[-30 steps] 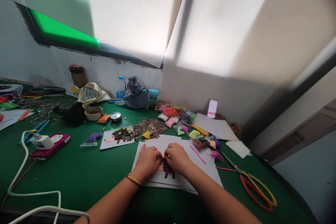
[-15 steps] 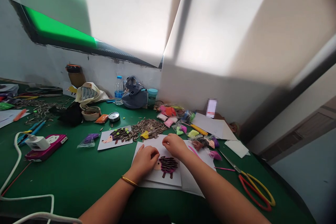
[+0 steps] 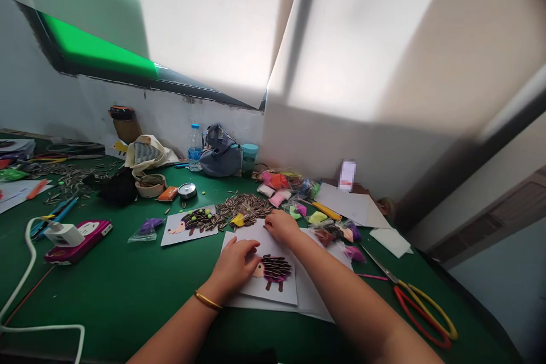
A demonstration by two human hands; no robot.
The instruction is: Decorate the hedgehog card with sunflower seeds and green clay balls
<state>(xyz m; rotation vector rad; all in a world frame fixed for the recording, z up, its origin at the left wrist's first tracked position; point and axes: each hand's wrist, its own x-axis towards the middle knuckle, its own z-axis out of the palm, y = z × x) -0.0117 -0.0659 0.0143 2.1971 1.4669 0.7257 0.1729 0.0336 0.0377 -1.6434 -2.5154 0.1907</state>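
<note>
A hedgehog picture [image 3: 275, 271] with dark seeds on its purple body lies on white paper in front of me. My left hand [image 3: 235, 264] rests on the paper's left part beside the hedgehog's face, fingers curved and apart, holding nothing visible. Above the hedgehog, my right hand [image 3: 281, 226] is at the near edge of the seed pile [image 3: 243, 205], its fingertips pinched; what they hold is too small to name. A second hedgehog card [image 3: 187, 226] with green dots lies left of the pile.
Scissors [image 3: 409, 296] lie at the right. Bags of coloured clay [image 3: 279, 185] and a yellow tool [image 3: 326, 210] are behind. A magenta power bank [image 3: 81, 242] with a white cable is at the left. A bottle [image 3: 195, 149] and a blue bag [image 3: 219, 153] stand near the wall.
My right hand has moved slightly up and away from the hedgehog, towards the seeds. The fingers of my left hand have opened a little. The view has shifted slightly.
</note>
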